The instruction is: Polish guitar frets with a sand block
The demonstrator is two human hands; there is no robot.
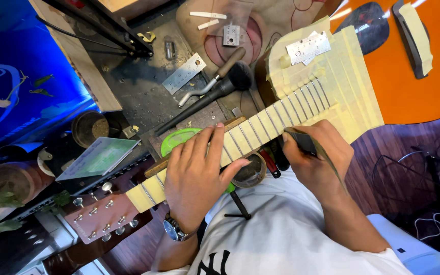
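Two hands work over your cluttered grey tabletop (138,97), strewn with shavings, beside a dark wooden floor (383,153). The orange acoustic guitar (383,86) lies across it, its tape-masked neck (260,127) running toward you. Your left hand (194,173) lies flat on the neck, its grip spread. Your right hand (314,158) has its grip pinching a small dark flat tool (301,141) against the frets.

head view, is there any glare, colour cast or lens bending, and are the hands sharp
Head view: strong blue cast on the sheet at left; bright glare on the orange guitar body; wide-angle bending curves the taped neck; the left hand is sharp, the right hand and its dark tool slightly soft.
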